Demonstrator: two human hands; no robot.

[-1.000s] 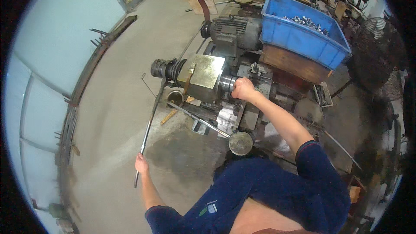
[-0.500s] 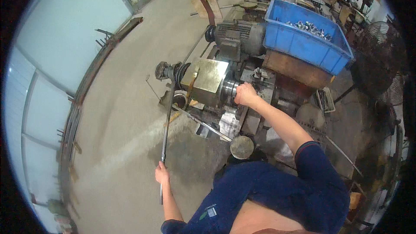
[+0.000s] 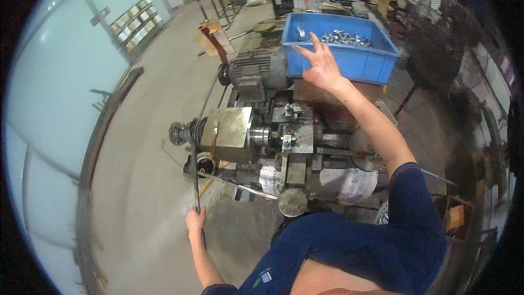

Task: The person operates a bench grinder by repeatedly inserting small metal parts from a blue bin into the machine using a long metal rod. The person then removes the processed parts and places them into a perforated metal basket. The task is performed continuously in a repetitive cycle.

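Observation:
My left hand (image 3: 196,221) is wrapped round the lower end of a long metal lever (image 3: 197,186) at the lathe's left side. Fingers spread and holding nothing, my right hand (image 3: 321,68) is raised in front of the blue plastic bin (image 3: 341,60). A small shiny metal part (image 3: 301,33) shows just beyond the fingertips, apart from them, against the bin's inner wall. Several similar metal parts (image 3: 345,37) lie heaped inside. Below and left of that hand is the small lathe, with its box-shaped headstock (image 3: 226,127) and bright round chuck (image 3: 261,136); nothing clearly sticks out of the chuck.
An electric motor (image 3: 254,74) sits behind the headstock. Nearer me are the tool slide (image 3: 295,136), a round metal-topped post (image 3: 292,202) and a slanting bright rod (image 3: 240,184). A stand fan (image 3: 439,49) is at the right. Long bars (image 3: 109,131) lie along the left wall.
My right hand has left the chuck, moved up and away to the bin, and opened. A shiny part now shows beyond it. My left hand keeps the lever, and the view has shifted.

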